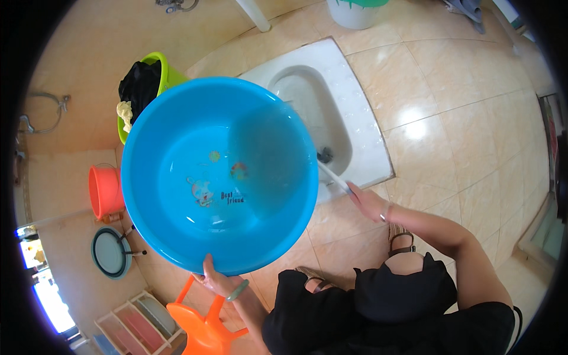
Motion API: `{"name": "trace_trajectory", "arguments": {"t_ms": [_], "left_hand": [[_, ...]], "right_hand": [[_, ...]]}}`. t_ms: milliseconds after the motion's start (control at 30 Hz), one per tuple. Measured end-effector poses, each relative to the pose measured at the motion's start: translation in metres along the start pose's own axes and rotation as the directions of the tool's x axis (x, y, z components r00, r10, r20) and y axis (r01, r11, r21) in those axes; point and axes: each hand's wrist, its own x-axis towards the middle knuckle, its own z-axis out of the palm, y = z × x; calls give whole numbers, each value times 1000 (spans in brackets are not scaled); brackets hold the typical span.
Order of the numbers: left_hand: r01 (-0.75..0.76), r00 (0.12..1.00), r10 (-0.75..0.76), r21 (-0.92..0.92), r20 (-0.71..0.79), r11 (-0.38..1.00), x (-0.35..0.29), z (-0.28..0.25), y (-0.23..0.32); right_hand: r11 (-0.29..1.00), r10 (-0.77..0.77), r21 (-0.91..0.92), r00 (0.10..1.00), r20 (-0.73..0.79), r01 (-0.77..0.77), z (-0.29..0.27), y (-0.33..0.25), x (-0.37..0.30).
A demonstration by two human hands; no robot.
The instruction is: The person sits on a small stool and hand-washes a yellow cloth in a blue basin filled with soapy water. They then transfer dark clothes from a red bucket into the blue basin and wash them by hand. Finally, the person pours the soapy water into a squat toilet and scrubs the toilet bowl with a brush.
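Observation:
A large blue plastic basin, printed with cartoon figures, fills the middle of the view. Murky grey water has gathered toward its right side. With the thumb over the near rim, my left hand grips the basin; most of its fingers are hidden beneath. My right hand is closed round a white stick-like handle, whose far end passes out of sight at the basin's edge. Partly covered by the basin is a white squat toilet, with a dark round spot near the handle's tip.
Left of the basin stand a lime-green bucket with dark cloth and an orange-red bucket. A grey round basin leans at the left wall. An orange chair and a rack are nearby; a white bin stands beyond the toilet.

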Motion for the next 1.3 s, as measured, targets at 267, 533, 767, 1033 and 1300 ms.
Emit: {"name": "trace_trajectory", "arguments": {"t_ms": [267, 533, 767, 1033, 1300], "left_hand": [[21, 999, -18, 52, -50, 998, -9, 13, 0], [19, 997, -12, 93, -81, 995, 9, -27, -2], [55, 994, -40, 153, -98, 987, 19, -18, -16], [14, 996, 0, 147, -89, 989, 5, -21, 2], [-65, 986, 108, 301, -130, 951, 13, -20, -15]], "right_hand": [[966, 85, 240, 995, 45, -94, -40, -60, 88], [992, -120, 56, 970, 212, 110, -6, 19, -13], [993, 90, -92, 983, 162, -76, -49, -47, 128], [998, 51, 10, 891, 452, -62, -44, -2, -6], [998, -15, -60, 960, 281, 34, -41, -31, 110]]}}
